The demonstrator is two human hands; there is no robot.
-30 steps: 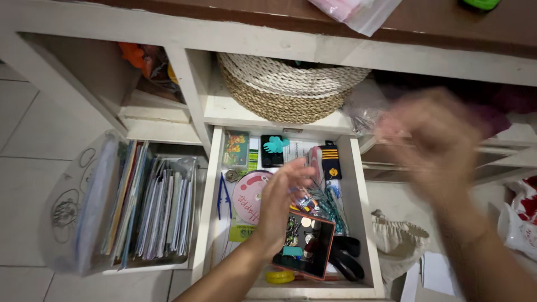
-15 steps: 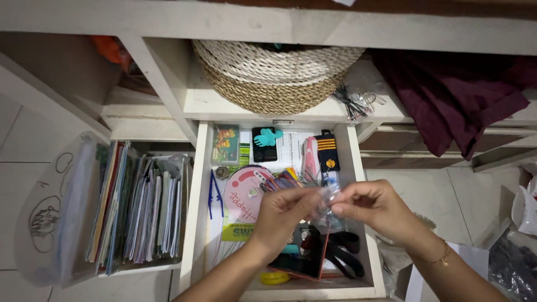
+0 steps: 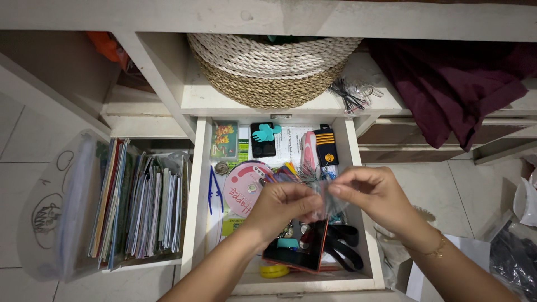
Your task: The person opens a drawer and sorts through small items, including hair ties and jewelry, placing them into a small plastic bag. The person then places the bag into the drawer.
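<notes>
My left hand (image 3: 285, 204) and my right hand (image 3: 366, 193) meet over an open white drawer (image 3: 199, 184). Both pinch a small clear plastic bag (image 3: 327, 198) that holds dark thin bits, with a dark tuft (image 3: 312, 174) sticking out of its top. Under the hands lies a black open case with an orange rim (image 3: 296, 254). A round pink disc (image 3: 241, 187), a blue pair of tweezers (image 3: 213, 189), a black strap (image 3: 342, 249) and a yellow tape roll (image 3: 274, 271) also lie in the drawer.
A woven rope basket (image 3: 271, 64) stands on the shelf above the drawer. A maroon cloth (image 3: 464, 84) hangs at the upper right, with a heap of clear and black clips (image 3: 352, 92) beside it. Books and folders (image 3: 140, 201) fill the compartment at left. Bags (image 3: 523, 246) lie at right.
My right hand has come down from the upper right to join the left over the drawer. Both now hold the small clear bag. The view has tilted up slightly.
</notes>
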